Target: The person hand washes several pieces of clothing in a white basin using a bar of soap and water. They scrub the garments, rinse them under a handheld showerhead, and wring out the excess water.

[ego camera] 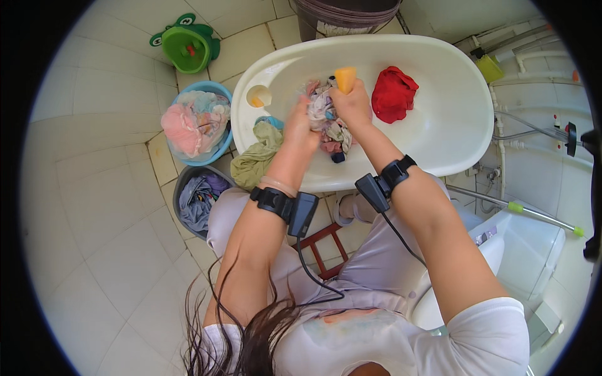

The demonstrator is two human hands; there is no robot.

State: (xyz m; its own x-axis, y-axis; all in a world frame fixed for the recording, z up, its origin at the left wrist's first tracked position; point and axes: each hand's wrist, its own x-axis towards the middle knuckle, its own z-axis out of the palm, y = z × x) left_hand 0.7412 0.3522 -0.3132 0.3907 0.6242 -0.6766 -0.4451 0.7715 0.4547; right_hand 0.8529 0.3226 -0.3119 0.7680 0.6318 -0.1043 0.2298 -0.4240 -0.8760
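Observation:
In a white plastic baby bathtub point(451, 117) lies a bunched wet patterned cloth point(321, 109). My left hand point(301, 123), slightly blurred, grips its left side. My right hand point(350, 101) is closed around a yellow-orange object point(345, 79), perhaps a bar of soap or a brush handle, and rests against the cloth's right side. More of the patterned fabric point(337, 138) spreads below the hands. A crumpled red cloth point(394, 95) lies to the right in the tub. An olive-green cloth point(257, 157) hangs over the tub's near left rim, beside a blue item point(270, 122).
Left of the tub stand a blue basin point(225, 145) of pink and pale laundry and a grey basin point(178, 207) of bluish clothes. A green frog-shaped potty point(188, 49) and a dark bucket point(348, 19) stand beyond. A green-and-silver pole point(541, 214) lies at right.

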